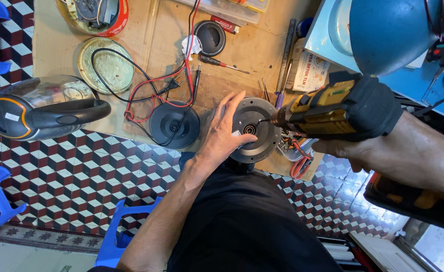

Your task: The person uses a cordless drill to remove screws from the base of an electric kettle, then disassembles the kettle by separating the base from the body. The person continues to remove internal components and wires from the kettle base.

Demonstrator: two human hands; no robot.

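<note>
My left hand [222, 133], fingers spread, steadies the round black base [254, 128] while my right hand [353, 151] grips the drill [333, 108] at a screw

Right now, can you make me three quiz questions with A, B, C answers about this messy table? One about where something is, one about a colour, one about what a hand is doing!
1. Where is the glass kettle?
A. Left of the hands, on its side
B. Under the drill
C. Standing upright by the lamp

2. What colour is the drill?
A. Pink
B. Yellow and black
C. White

3. What is the left hand doing?
A. Holding a cup
B. Waving in the air
C. Resting on the round black base

Answers: 1 A, the kettle lies tipped over at the table's left edge. 2 B, its body is yellow with black grip. 3 C, fingers spread flat on the base while the right hand holds the drill.
</note>
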